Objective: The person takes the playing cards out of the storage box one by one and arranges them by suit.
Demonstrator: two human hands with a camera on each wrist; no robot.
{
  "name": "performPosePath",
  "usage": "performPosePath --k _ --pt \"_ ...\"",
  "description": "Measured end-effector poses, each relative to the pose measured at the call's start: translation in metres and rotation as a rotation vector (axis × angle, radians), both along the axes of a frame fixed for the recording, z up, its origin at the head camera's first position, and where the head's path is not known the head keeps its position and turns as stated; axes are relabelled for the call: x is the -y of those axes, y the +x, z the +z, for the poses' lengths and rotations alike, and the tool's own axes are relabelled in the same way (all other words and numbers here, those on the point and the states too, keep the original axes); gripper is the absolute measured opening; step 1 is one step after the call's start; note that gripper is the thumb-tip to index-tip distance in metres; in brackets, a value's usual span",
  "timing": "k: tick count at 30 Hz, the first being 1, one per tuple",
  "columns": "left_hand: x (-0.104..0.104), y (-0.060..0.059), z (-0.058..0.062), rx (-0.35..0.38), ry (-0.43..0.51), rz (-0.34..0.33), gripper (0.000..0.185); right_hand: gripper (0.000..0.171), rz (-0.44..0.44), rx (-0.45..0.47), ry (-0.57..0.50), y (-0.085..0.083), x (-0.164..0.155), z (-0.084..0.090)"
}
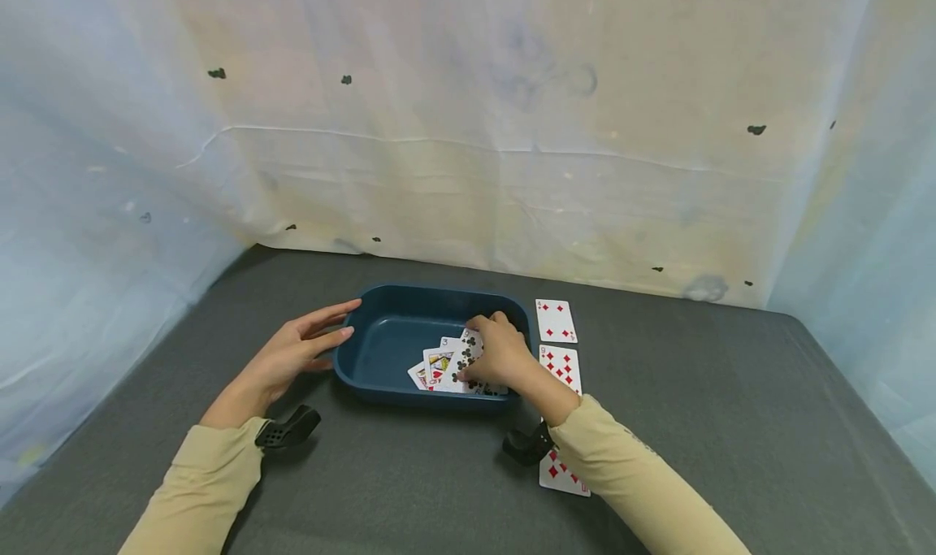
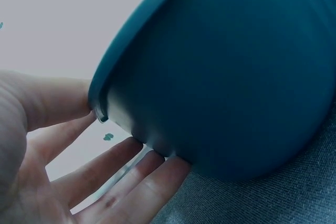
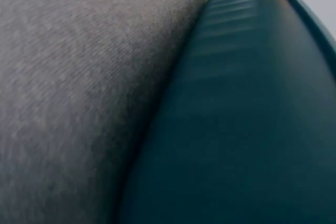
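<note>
A dark blue rectangular tray (image 1: 409, 399) stands on the grey cloth. Several playing cards (image 1: 439, 363) lie fanned in its right half, among them a face card. My right hand (image 1: 503, 355) reaches over the near right wall, with curled fingers and thumb at a club card (image 1: 468, 352) on the fan; the palm side is hidden. At the tray's left end, my left hand (image 1: 288, 358) touches the rim with thumb and forefinger. In the left wrist view, its nearly straight fingers (image 2: 152, 187) rest against the tray's outer wall (image 2: 226, 87).
To the right of the tray, diamond cards lie in a column: a four (image 1: 556, 321) at the back, a nine (image 1: 561, 363), and another (image 1: 563, 475) partly under the right forearm. Pale cloth (image 1: 468, 132) hangs behind the table and at both sides.
</note>
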State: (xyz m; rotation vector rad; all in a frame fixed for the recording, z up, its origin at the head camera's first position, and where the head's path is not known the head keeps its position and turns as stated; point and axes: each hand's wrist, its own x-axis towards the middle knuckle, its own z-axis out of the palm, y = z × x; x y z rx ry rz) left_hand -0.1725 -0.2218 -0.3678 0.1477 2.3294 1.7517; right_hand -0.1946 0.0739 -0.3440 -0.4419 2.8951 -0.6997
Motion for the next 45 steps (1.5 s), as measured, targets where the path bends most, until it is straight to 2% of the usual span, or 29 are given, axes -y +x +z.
performPosePath --k 4,7,12,15,22,28,38,42,45 --pt "0.002 0.000 0.000 -0.003 -0.002 -0.002 0.064 0.046 0.032 -0.067 -0.105 0.001 -0.001 0.002" --pt "0.002 0.000 0.000 -0.003 -0.003 -0.004 0.064 0.034 0.038 -0.102 -0.229 0.001 -0.003 0.002" --pt "0.003 0.001 -0.002 -0.001 -0.009 -0.006 0.065 0.013 -0.040 -0.125 -0.434 -0.003 -0.010 0.005" --pt "0.004 0.000 -0.002 0.000 -0.006 -0.012 0.065 0.012 -0.080 -0.099 -0.522 -0.005 -0.017 0.009" --pt "0.005 0.000 -0.002 -0.010 -0.012 -0.016 0.065 0.027 -0.151 0.027 -0.720 -0.007 -0.032 0.020" --pt "0.005 0.000 -0.002 -0.005 -0.016 -0.015 0.066 0.041 -0.152 0.090 -0.761 -0.007 -0.052 0.020" --pt "0.003 -0.001 -0.002 -0.005 -0.024 -0.009 0.065 0.041 -0.172 0.039 -0.819 -0.011 -0.101 0.011" --pt "0.003 0.000 -0.002 -0.005 -0.024 -0.007 0.064 0.044 -0.209 0.033 -0.852 -0.014 -0.121 0.007" --pt "0.003 0.000 -0.001 -0.004 -0.025 -0.008 0.063 0.044 -0.252 0.033 -0.832 -0.016 -0.134 0.004"
